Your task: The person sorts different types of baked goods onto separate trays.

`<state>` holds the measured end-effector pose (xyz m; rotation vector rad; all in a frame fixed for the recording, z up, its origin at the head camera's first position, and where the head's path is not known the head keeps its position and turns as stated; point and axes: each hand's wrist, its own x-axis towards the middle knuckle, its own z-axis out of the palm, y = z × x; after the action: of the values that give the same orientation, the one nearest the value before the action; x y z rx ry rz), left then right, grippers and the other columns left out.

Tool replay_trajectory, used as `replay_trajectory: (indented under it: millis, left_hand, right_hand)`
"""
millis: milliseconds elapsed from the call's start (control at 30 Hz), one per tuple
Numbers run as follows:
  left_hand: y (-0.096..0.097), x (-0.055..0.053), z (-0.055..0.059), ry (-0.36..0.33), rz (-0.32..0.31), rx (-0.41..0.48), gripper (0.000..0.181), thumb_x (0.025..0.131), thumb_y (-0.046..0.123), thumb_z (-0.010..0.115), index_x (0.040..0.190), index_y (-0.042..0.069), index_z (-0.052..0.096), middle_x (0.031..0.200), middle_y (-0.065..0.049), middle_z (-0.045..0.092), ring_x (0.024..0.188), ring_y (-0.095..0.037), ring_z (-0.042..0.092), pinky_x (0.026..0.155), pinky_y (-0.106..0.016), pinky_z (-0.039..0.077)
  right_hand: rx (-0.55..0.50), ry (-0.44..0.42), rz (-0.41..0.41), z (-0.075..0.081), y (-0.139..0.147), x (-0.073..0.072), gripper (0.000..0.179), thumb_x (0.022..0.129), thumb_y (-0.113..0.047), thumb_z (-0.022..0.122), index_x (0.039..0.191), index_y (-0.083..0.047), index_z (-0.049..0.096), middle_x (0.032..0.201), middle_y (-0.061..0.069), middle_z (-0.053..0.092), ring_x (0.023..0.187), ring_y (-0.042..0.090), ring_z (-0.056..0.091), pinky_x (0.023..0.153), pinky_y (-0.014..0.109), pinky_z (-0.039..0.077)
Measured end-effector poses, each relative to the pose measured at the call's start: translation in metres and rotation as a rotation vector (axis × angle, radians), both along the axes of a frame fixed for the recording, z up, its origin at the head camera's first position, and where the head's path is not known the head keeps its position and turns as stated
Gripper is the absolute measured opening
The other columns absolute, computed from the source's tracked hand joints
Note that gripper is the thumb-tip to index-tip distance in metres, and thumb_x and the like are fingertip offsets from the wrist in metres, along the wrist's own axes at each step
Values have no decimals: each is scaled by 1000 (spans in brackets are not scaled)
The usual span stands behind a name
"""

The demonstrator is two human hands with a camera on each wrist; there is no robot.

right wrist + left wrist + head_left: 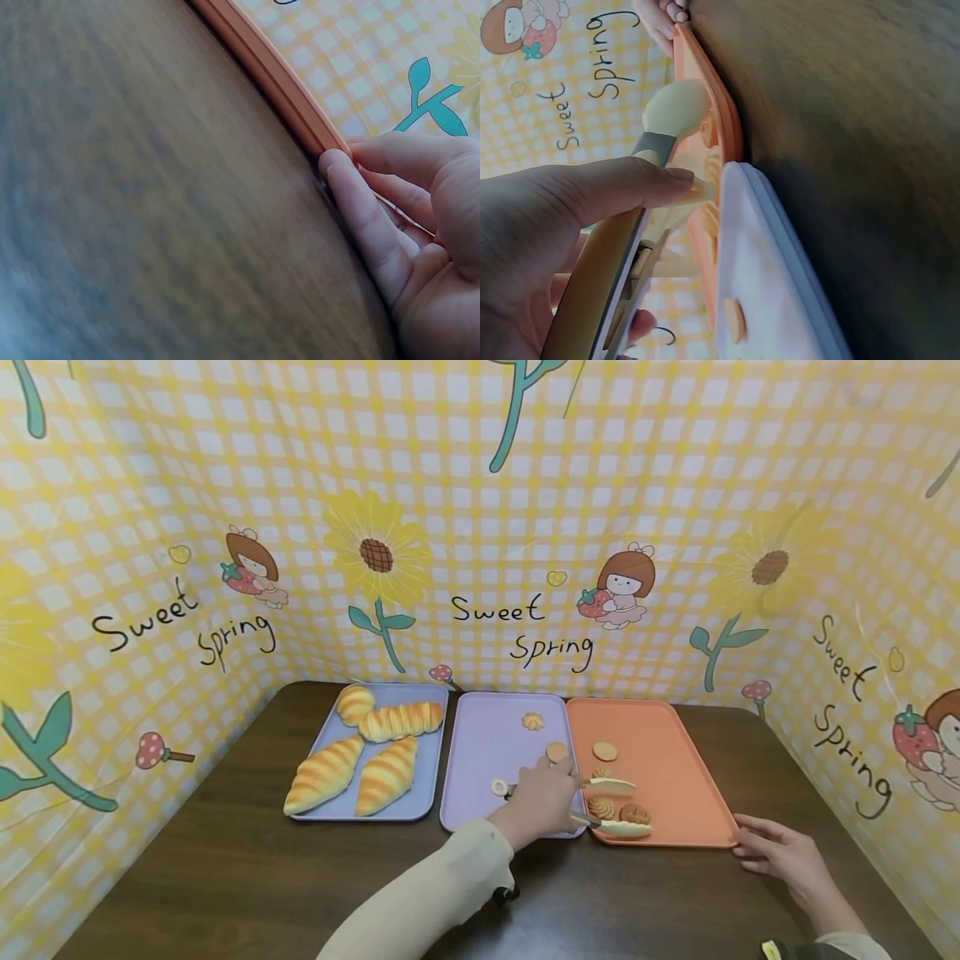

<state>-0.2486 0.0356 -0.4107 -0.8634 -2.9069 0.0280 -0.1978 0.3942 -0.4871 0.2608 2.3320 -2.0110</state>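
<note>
My left hand [542, 797] grips a pair of tongs [600, 277], thumb on one arm and fingers behind the other. The pale tips of the tongs stand apart over the left part of the orange tray [675, 777]. Near those tips lie a swirl cookie [602, 808], a browner cookie [635, 814] and a smaller swirl cookie [602, 772], partly covered by the upper tip. A plain round cookie [604, 751] lies farther back. At the tray's near right corner, my right hand [420, 217] pinches the rim between thumb and fingers.
The purple tray [480, 735] adjoins the orange one, bearing a flower-shaped cookie [533, 721] and a round cookie [557, 752] beside my left hand. Leftward, a blue tray [423, 793] holds several breads [386, 777]. A checked cloth [480, 527] surrounds the dark wooden table [225, 860].
</note>
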Motion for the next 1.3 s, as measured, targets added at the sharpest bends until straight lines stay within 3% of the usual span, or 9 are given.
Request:
replay_trajectory:
  millis: [300,533,933,1300]
  left_hand:
    - [7,4,11,-26,-16,-13,26,79,43,82,92,21,75,107,2,60,96,-25,58,74,-48,52]
    - [12,6,14,-9,-1,-45,23,80,42,80,78,21,71,102,2,59,89,-23,59,68,-45,52]
    - [8,8,11,34,-44,-41,22,79,42,81,81,22,73,104,2,60,90,-22,59,66,-43,53]
    - [1,4,2,83,-77,-46,37,81,49,79,109,26,76,111,1,61,92,-23,60,66,-42,54]
  right_hand:
    - [-15,-4,-5,0,-1,0,38,96,-6,65,87,-42,71,83,-9,72,73,10,69,66,28,58]
    - [-10,-7,-4,-1,-1,0,38,96,-6,65,87,-43,71,84,-12,72,74,10,69,66,29,58]
    - [-18,15,-5,-1,-1,1,38,95,-5,65,88,-42,72,84,-11,72,73,10,69,65,28,57]
    - [-16,32,-8,-2,-1,1,39,95,-3,64,88,-40,73,84,-10,72,73,9,69,64,27,57]
